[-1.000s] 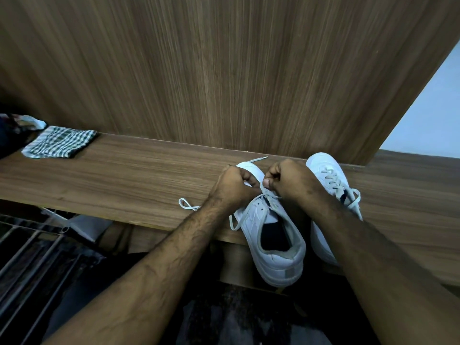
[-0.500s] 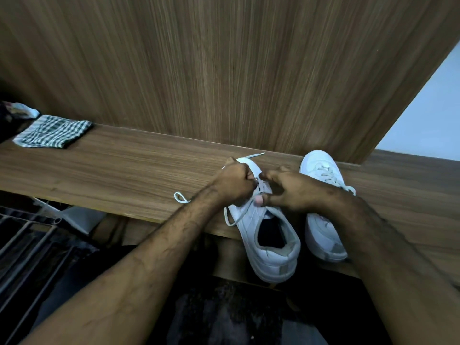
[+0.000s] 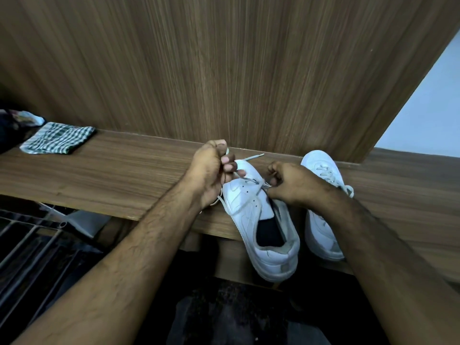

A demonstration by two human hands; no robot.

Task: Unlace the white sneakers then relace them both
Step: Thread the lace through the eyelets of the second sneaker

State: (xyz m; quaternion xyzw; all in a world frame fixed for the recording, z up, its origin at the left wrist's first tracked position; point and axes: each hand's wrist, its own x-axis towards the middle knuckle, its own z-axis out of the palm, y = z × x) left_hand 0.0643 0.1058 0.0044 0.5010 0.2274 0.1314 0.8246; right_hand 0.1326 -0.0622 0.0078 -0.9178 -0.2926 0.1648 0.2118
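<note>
the near white sneaker [image 3: 258, 220] lies on the wooden table [image 3: 112, 178], heel hanging over the front edge, its white lace [image 3: 251, 159] mostly loose. the second sneaker [image 3: 323, 195] sits just beside it on the right, laced. the left hand [image 3: 211, 170] has its grip curled round the lace, drawing it up and away; the right hand [image 3: 291, 183] pinches at the eyelets near the tongue. to do this well, steady the shoe and feed the lace evenly, one eyelet at a time. a folded checked cloth [image 3: 57, 138] lies well apart at the left; a wood-grain panel [image 3: 224, 70] rises behind.
</note>
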